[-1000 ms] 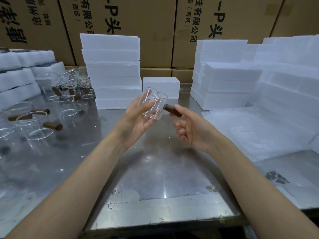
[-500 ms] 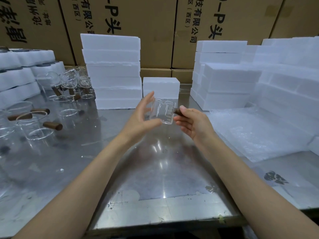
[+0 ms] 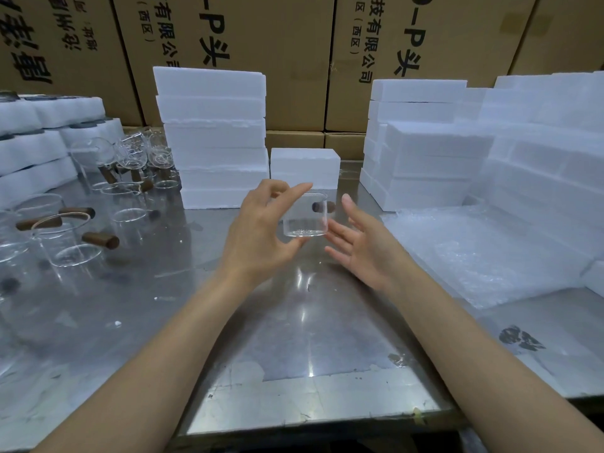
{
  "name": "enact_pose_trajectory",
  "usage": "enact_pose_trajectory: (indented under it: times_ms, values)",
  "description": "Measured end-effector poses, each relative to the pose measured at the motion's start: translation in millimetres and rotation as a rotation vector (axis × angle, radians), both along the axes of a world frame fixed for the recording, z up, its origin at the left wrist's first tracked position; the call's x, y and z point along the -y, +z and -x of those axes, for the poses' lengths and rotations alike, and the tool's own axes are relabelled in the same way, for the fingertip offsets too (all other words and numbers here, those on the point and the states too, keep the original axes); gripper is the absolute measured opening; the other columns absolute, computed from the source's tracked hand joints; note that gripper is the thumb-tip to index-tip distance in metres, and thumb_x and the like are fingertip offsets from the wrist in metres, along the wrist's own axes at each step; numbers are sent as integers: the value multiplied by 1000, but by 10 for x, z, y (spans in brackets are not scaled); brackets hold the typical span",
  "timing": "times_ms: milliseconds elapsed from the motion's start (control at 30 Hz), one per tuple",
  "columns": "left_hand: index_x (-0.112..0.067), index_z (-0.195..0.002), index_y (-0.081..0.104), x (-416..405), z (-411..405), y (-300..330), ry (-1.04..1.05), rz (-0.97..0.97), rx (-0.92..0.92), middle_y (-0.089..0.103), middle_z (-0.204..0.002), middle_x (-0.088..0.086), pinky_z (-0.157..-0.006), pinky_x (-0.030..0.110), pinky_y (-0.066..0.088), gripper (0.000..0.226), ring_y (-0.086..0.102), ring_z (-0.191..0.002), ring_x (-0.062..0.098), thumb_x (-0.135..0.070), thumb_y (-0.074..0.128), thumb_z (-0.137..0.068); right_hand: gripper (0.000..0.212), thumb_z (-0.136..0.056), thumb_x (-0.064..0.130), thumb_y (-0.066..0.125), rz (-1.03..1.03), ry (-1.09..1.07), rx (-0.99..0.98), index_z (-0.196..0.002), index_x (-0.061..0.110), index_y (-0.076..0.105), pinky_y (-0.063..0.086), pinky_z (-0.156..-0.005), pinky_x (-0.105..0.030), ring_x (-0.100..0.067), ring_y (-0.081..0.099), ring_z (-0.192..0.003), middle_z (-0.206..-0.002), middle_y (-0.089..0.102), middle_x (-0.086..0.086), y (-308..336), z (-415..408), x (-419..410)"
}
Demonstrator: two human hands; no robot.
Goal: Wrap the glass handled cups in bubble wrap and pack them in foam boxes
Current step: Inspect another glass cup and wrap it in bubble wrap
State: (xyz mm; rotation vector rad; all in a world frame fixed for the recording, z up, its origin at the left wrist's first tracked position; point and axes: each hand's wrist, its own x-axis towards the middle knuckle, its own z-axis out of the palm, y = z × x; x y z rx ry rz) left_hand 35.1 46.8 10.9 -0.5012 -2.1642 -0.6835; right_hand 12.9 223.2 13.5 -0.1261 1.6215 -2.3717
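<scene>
A clear glass cup [image 3: 305,219] with a short brown wooden handle is held above the middle of the steel table [image 3: 294,338]. My left hand [image 3: 261,230] grips its body between thumb and fingers, the handle pointing away to the right. Just right of the cup, my right hand [image 3: 362,243] has its fingers spread and straight, fingertips near the glass and holding nothing. A sheet of bubble wrap [image 3: 474,253] lies flat on the table to the right. White foam boxes [image 3: 212,135] stand stacked behind the cup.
Several more glass cups with wooden handles [image 3: 72,237] stand on the left of the table. Further foam box stacks [image 3: 441,152] fill the right and far left. One small foam box [image 3: 305,166] sits at centre back. Cardboard cartons [image 3: 268,44] form the back wall.
My right hand has let go of the wooden handle and opened beside the cup. My left hand now holds the cup alone, turned so its handle points away.
</scene>
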Motion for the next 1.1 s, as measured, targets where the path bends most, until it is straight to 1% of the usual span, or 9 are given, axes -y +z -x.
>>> enact_pose_trajectory:
  times_ms: [67,133,233,400,633,767,867,1000,1100]
  values:
    - [-23,-133,56,-10,-8,5,22,49,-47,52,-112,6,-82,41,48,69,53,-101,27,-15,82,-70,81,-61,57,75,-101,45,-44,-129,22,46,50,-86,-32,-8,61,-109,-119,64,1,-15,-20,65]
    - [-20,-133,56,-15,-8,3,28,79,-81,53,-110,8,-82,39,48,68,52,-99,27,-15,82,-70,101,-53,57,81,-183,5,-115,-135,23,33,50,-87,-32,-5,61,-107,-119,63,3,-53,-33,131]
    - [-18,-138,51,-33,4,-11,19,90,-103,53,-112,8,-83,31,44,72,48,-100,21,-20,81,-72,84,-56,49,84,-228,-81,-190,-124,28,38,49,-91,-33,-6,62,-106,-116,63,3,-90,-39,172]
    - [-12,-147,32,-22,76,-9,-40,28,-36,47,-130,8,-104,23,30,90,44,-121,19,-34,81,-74,46,-65,45,71,-29,20,-113,-104,23,63,49,-86,-27,-7,67,-99,-104,69,6,-38,-34,82]
    - [-7,-132,48,-7,70,-16,-44,-52,-49,54,-129,5,-101,5,24,68,51,-120,22,-22,81,-75,60,-75,44,60,83,166,-39,-128,17,56,42,-97,-32,-13,60,-114,-122,66,1,13,-84,85]
    - [-9,-130,55,-24,41,8,-5,-31,-95,59,-119,6,-95,22,38,62,56,-105,21,-18,81,-74,61,-74,50,59,36,145,-52,-127,20,56,41,-100,-35,-11,60,-114,-119,67,5,21,-76,92]
    - [-12,-135,54,-38,30,0,45,19,-130,58,-113,10,-88,36,46,68,56,-97,25,-17,82,-73,57,-72,56,64,-43,72,-98,-121,27,59,46,-92,-35,-8,59,-113,-120,65,9,3,-66,109]
    - [-13,-137,52,-32,59,-19,71,116,-184,58,-110,12,-91,44,45,71,55,-101,29,-19,81,-73,74,-63,58,73,-122,39,-140,-127,28,50,48,-87,-33,-8,54,-117,-128,56,11,-33,-61,131]
    - [-11,-137,52,-27,76,-26,67,160,-213,59,-110,13,-93,46,43,70,56,-104,31,-18,81,-74,78,-61,49,79,-195,18,-194,-127,30,43,48,-89,-32,-3,55,-114,-126,52,11,-78,-65,170]
